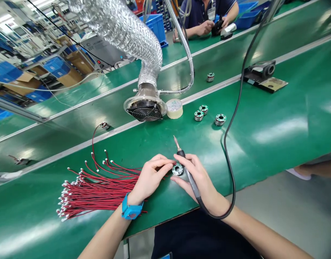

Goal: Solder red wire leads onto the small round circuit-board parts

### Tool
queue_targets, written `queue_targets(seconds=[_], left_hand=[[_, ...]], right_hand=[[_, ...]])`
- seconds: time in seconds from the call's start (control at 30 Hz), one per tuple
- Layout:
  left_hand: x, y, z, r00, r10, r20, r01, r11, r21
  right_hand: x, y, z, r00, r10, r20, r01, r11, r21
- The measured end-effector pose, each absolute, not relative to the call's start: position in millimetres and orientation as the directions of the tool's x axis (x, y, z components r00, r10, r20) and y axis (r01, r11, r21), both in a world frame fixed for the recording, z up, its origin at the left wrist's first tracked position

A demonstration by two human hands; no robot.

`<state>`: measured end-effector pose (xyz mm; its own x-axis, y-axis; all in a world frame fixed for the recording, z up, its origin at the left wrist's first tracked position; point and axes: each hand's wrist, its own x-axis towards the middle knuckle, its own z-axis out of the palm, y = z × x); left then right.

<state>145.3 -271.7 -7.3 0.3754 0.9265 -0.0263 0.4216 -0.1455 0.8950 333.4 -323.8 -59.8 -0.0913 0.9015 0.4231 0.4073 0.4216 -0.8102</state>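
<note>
My right hand (199,176) is closed around a soldering iron (191,181), its tip pointing up and away from me. Between my hands is a small round motor part with a green ring-shaped circuit board (177,169); my right thumb and fingers are beside it. My left hand (154,176), with a blue wrist strap (131,211), pinches at the board's left edge, where a bit of red wire shows at the fingertips. Under and left of this hand lies a bundle of red wires (100,194) with white connectors. The wire's far end is hidden.
Several similar motor parts (220,119) stand farther back, near a tape roll (174,109). A fan hood (145,108) on a foil duct hangs over the bench. The iron's black cable (232,122) loops at right. An iron stand (265,75) is back right. A co-worker (208,21) sits opposite.
</note>
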Motion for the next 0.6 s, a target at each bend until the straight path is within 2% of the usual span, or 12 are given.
queue_targets(seconds=[0.2, 0.33, 0.43, 0.6], left_hand=[[149.1, -279.9, -7.5, 0.338, 0.937, -0.083, 0.407, -0.067, 0.911], [156.9, -287.7, -9.9, 0.258, 0.96, -0.109, 0.345, 0.014, 0.938], [162.6, -292.6, -10.1, 0.231, 0.972, -0.042, 0.404, -0.057, 0.913], [171.1, -298.4, -10.6, 0.195, 0.976, 0.097, 0.502, -0.184, 0.845]], right_hand=[[347.4, -336.8, -47.0, 0.11, 0.862, 0.495, 0.401, 0.418, -0.815], [363.7, -346.8, -45.4, 0.305, 0.83, 0.467, 0.378, 0.344, -0.859], [372.1, -353.0, -53.0, 0.391, 0.822, 0.414, 0.33, 0.295, -0.897], [375.0, -356.7, -63.2, 0.408, 0.84, 0.358, 0.245, 0.278, -0.929]])
